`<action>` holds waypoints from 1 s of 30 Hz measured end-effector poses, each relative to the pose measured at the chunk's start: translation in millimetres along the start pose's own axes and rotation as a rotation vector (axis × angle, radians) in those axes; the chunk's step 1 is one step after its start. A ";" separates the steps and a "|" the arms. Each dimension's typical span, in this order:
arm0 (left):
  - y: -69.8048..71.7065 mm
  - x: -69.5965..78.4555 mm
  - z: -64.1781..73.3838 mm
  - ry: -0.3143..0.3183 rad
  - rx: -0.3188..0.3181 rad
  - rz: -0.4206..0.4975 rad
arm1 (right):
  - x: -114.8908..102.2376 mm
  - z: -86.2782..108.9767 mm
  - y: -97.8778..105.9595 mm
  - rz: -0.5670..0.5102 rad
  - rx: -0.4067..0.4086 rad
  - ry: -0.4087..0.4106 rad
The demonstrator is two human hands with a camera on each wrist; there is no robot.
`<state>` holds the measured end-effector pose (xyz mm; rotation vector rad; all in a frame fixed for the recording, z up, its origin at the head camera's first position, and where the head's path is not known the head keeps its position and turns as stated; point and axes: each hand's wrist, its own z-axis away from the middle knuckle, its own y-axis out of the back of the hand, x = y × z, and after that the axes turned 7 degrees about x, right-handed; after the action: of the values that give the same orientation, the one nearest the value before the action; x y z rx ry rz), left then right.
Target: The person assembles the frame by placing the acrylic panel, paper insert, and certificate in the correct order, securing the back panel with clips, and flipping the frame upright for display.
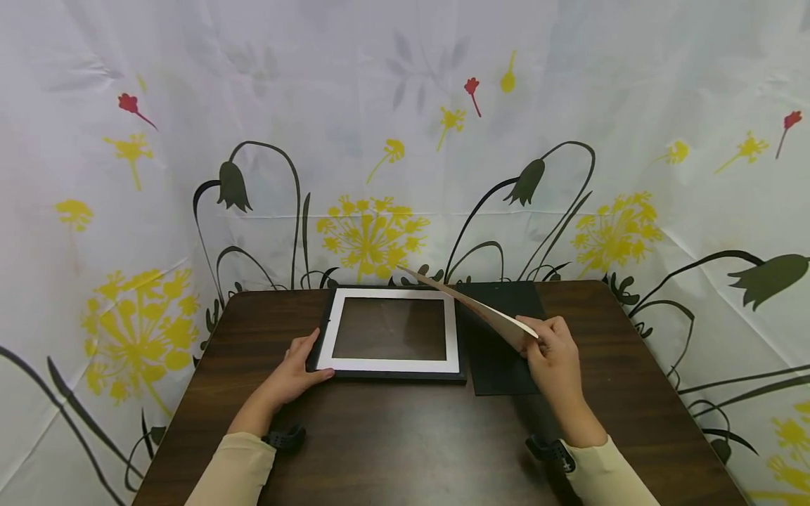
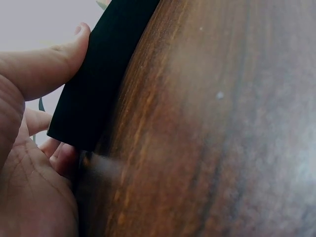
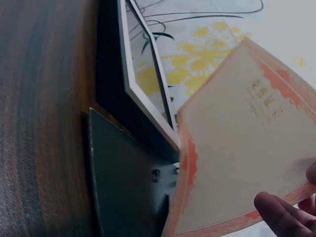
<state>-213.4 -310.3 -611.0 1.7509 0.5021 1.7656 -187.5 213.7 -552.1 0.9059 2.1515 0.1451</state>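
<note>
A black picture frame (image 1: 405,376) with a white inner border (image 1: 387,365) lies flat on the table. My left hand (image 1: 292,370) holds its near left corner, thumb on the front side and fingers along the left side; the left wrist view shows the thumb (image 2: 59,61) against the black edge (image 2: 101,84). My right hand (image 1: 555,358) pinches a cream certificate (image 1: 487,314) by its edge, raised and tilted above the frame's right side. The right wrist view shows the certificate's (image 3: 232,148) red-orange decorated border and small characters. Some right fingers are hidden.
A black backing board (image 1: 503,376) lies right of the frame, partly beneath the raised certificate, with small metal fittings (image 3: 157,175) on it. The dark wooden table (image 1: 392,436) ends at a flower-printed curtain (image 1: 354,105) behind.
</note>
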 end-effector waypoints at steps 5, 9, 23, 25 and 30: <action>0.2 -0.5 0.0 -0.009 0.000 -0.006 | -0.4 6.0 -6.2 -0.044 -0.027 0.015; 0.5 -0.5 0.2 -0.008 -0.005 -0.006 | 2.7 10.7 -9.5 -0.032 -0.047 -0.036; -0.1 0.9 -0.1 -0.007 -0.005 -0.004 | 23.2 21.8 -6.1 -0.468 -0.368 -0.654; 0.0 0.8 0.0 -0.009 -0.001 -0.008 | 25.6 21.7 -8.1 -0.484 -0.408 -0.717; -0.5 0.5 -0.2 -0.005 0.000 -0.011 | 26.5 21.8 -19.0 -0.374 -0.433 -0.731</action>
<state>-213.5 -309.6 -610.9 1.7489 0.5091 1.7531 -194.5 212.9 -590.7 0.2302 1.4783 0.0695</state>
